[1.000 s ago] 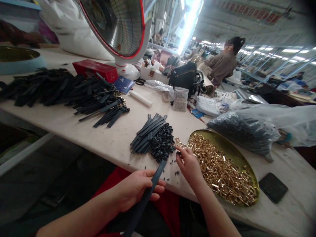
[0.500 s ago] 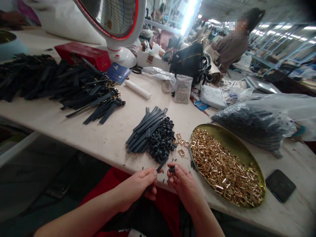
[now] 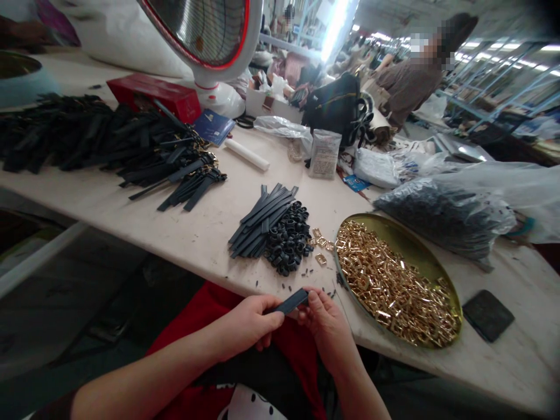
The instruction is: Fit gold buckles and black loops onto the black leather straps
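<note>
My left hand (image 3: 262, 318) is closed on a dark leather strap (image 3: 291, 302), thumb along its top. The fingers of my right hand (image 3: 321, 312) pinch the strap's far end. A small black loop that was in those fingers cannot be made out now. Just beyond my hands lies a heap of black strap loops (image 3: 289, 239), beside a stack of flat dark straps (image 3: 258, 224). Several gold buckle frames (image 3: 321, 259) lie loose to the right of the loops. A round gold tray (image 3: 411, 236) holds a pile of gold metal buckles (image 3: 394, 286).
Finished-looking black straps with gold fittings (image 3: 175, 169) are heaped at the left. Behind stand a red box (image 3: 153, 96) and a white heater (image 3: 212, 99). At right are a clear bag of dark pieces (image 3: 441, 216) and a black flat pad (image 3: 487, 315). A person (image 3: 402, 87) is farther back.
My hands have come together: the strap's end, apart from my right fingers before, is now between them. More of the strap shows beyond my left hand. The view has shifted slightly.
</note>
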Demonstrator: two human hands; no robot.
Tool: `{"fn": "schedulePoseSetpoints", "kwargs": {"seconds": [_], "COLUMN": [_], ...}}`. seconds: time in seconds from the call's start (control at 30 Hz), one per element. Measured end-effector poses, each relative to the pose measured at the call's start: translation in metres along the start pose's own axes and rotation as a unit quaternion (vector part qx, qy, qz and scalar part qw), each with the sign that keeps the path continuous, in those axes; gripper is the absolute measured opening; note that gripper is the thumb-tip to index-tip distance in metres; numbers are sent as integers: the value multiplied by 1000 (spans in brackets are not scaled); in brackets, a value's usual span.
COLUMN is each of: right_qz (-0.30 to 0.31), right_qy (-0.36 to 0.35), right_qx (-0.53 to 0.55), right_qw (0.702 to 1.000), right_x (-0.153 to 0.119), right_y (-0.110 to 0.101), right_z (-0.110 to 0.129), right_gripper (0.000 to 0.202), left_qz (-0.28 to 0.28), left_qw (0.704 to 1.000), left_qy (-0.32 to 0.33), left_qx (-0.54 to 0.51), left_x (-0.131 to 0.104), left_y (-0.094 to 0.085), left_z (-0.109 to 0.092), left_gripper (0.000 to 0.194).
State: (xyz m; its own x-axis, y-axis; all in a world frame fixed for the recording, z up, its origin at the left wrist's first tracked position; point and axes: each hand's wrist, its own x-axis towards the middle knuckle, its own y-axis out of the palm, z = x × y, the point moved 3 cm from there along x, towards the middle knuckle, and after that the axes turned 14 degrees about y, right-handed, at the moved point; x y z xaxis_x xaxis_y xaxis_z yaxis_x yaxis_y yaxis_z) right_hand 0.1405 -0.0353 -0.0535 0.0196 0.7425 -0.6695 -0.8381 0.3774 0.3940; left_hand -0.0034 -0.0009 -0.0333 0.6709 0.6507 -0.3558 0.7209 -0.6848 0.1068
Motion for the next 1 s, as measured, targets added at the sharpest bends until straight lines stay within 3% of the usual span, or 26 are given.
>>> {"fn": "schedulePoseSetpoints", "kwargs": {"seconds": [0.17,0.3,0.37,0.6,0.73,0.87,0.93,1.0], "right_qz": [0,15,21,42,33,80,71,36], "right_qy": [-12,-3,2,-5,-33,-22,-24,-36], "right_qx": [-14,-6,7,-1,-104,-218,-203,-149], "right_qw": [1000,1000,1000,999,994,972,976,988], "right_x": [-8,-13,-15,-22,-26,-30,-28,-23], "right_y": [-1,-3,-3,0,-3,1,1,2], "right_z": [-9,-15,-16,-20,-18,-16,-15,-15], "right_gripper": [30,29,29,29,26,23,22,23], "left_qz": [6,-17,-39,18,79,131,127,88], "left_qw": [1000,979,963,960,975,972,965,957], "left_qy": [2,140,177,116,63,44,70,97], "left_qx": [25,149,202,253,199,189,220,259], "left_x": [-11,-20,-24,-33,-36,-32,-30,-28], "left_y": [6,5,3,9,11,9,6,3], "left_z": [2,-13,-19,-16,-14,-15,-17,-20], "left_gripper": [33,28,28,37,34,36,33,28]}}
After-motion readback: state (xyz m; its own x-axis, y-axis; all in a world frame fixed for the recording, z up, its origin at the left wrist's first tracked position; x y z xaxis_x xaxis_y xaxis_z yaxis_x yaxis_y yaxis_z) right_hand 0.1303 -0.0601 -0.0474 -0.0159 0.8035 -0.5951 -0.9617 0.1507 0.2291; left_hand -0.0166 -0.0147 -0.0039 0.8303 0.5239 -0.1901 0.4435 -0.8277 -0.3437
